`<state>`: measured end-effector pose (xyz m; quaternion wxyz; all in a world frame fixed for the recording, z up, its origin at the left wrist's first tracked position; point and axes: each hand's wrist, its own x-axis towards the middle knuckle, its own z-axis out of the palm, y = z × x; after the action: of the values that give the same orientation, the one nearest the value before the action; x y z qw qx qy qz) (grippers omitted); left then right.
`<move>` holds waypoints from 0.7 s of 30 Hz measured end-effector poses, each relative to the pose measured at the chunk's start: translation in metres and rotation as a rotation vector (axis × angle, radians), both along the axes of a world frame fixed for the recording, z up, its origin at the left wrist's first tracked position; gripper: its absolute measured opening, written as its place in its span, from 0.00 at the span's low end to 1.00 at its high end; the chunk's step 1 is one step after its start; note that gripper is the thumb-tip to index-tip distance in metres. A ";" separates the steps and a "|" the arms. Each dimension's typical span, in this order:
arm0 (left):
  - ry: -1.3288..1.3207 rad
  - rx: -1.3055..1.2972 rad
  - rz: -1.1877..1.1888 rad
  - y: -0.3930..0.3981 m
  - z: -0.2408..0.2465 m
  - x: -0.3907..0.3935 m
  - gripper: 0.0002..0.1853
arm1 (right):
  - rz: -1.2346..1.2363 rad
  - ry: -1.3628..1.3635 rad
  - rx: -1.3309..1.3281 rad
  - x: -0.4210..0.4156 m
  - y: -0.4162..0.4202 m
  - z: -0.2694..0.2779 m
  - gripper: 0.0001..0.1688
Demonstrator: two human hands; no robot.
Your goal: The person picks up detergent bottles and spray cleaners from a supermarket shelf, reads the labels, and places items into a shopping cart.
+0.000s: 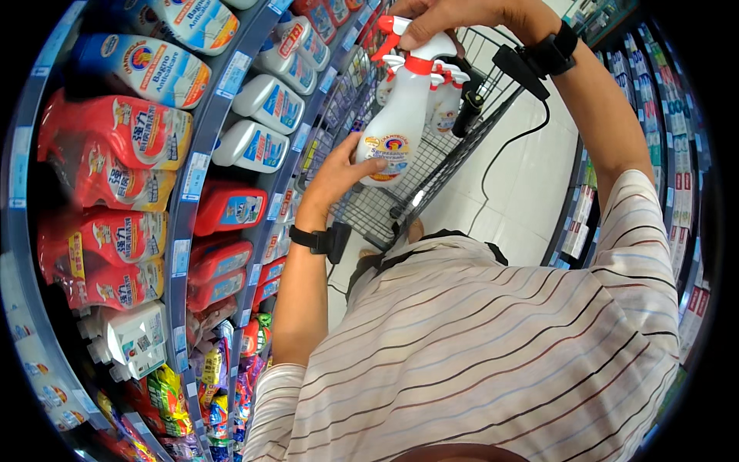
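Observation:
A white spray bottle with a red and white trigger head (pixel 392 110) is held upright over a metal wire shopping cart (pixel 369 213). My left hand (pixel 346 173) grips its lower body from the side, thumb across the label. At the top, my right hand (pixel 444 23) closes round the spray head, its far fingers partly hidden. Behind the held bottle, several similar white spray bottles (pixel 445 112) with red and white heads stand in the cart. A black cylindrical object (pixel 467 114) lies against the cart's side.
Store shelves (pixel 199 167) on the left carry red cleaner bottles (pixel 124 234), white bottles (pixel 271 101) and bagged goods (pixel 164 398). More shelves with boxed goods (pixel 577 231) line the right. A black cable (pixel 491 150) hangs from the right wrist strap over the tiled floor.

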<state>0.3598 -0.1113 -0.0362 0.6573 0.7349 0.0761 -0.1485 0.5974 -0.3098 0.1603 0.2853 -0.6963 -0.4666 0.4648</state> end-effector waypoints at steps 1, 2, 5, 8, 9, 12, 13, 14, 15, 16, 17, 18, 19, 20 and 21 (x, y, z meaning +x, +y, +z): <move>0.004 -0.043 0.031 -0.005 0.005 -0.007 0.30 | 0.012 -0.029 0.035 0.003 0.001 0.001 0.28; 0.007 -0.086 0.063 -0.011 0.011 -0.015 0.29 | -0.100 -0.040 0.064 -0.001 0.002 0.000 0.29; -0.019 -0.199 0.138 -0.025 0.018 -0.035 0.29 | -0.354 -0.031 0.172 -0.010 0.006 -0.009 0.33; -0.046 -0.320 0.202 -0.027 0.026 -0.051 0.31 | -0.385 0.402 0.349 -0.010 0.007 -0.032 0.32; -0.052 -0.359 0.222 -0.025 0.028 -0.053 0.32 | -0.276 0.563 0.393 0.002 0.003 -0.049 0.30; -0.082 -0.426 0.312 -0.020 0.044 -0.063 0.33 | -0.217 0.169 0.473 -0.032 0.002 -0.060 0.55; -0.094 -0.444 0.331 -0.017 0.044 -0.067 0.33 | -0.199 0.184 0.436 -0.044 0.003 -0.060 0.53; -0.106 -0.463 0.349 -0.014 0.044 -0.070 0.32 | -0.168 0.166 0.414 -0.056 0.006 -0.061 0.52; -0.113 -0.480 0.358 -0.012 0.045 -0.071 0.32 | -0.147 0.148 0.393 -0.067 0.008 -0.063 0.51; -0.124 -0.461 0.365 -0.011 0.047 -0.072 0.35 | -0.153 0.164 0.389 -0.074 0.012 -0.066 0.51; -0.121 -0.444 0.374 -0.010 0.051 -0.074 0.35 | -0.159 0.179 0.384 -0.080 0.017 -0.071 0.50; -0.116 -0.429 0.381 -0.010 0.056 -0.076 0.34 | -0.168 0.194 0.378 -0.086 0.020 -0.074 0.49; -0.112 -0.413 0.388 -0.011 0.059 -0.078 0.34 | -0.168 0.205 0.364 -0.091 0.024 -0.075 0.48; -0.118 -0.416 0.391 -0.011 0.060 -0.080 0.34 | -0.169 0.216 0.349 -0.096 0.027 -0.075 0.48; -0.128 -0.419 0.398 -0.011 0.060 -0.083 0.33 | -0.165 0.226 0.334 -0.100 0.030 -0.075 0.47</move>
<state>0.2771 -0.1221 0.0241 0.8144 0.5616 0.1448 0.0174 0.4977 -0.2800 0.0852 0.4842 -0.6189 -0.4435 0.4310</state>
